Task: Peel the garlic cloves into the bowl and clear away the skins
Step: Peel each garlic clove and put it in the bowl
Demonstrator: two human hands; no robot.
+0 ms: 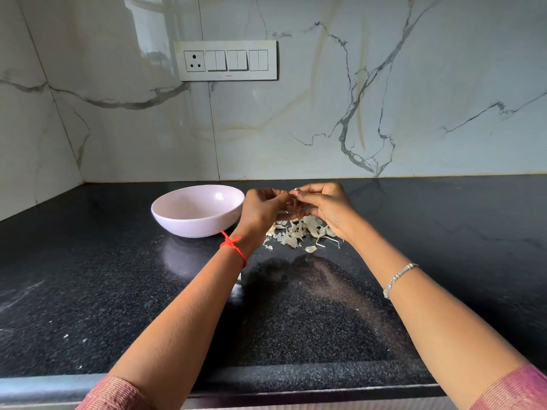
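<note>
Mid-peel, I'd say: both the left hand (263, 207) and right hand (327, 207) are curled together just right of the bowl (197, 211), fingertips pinching a small garlic clove (294, 199), mostly hidden. Skins (299, 232) are piled under the hands, right of the bowl. Next it needs stripping bare, then a drop into the bowl.

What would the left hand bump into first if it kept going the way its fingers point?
Probably the right hand: the left hand points its fingers toward it, both pinching something small, likely a garlic clove. The bowl lies the other way.
</note>
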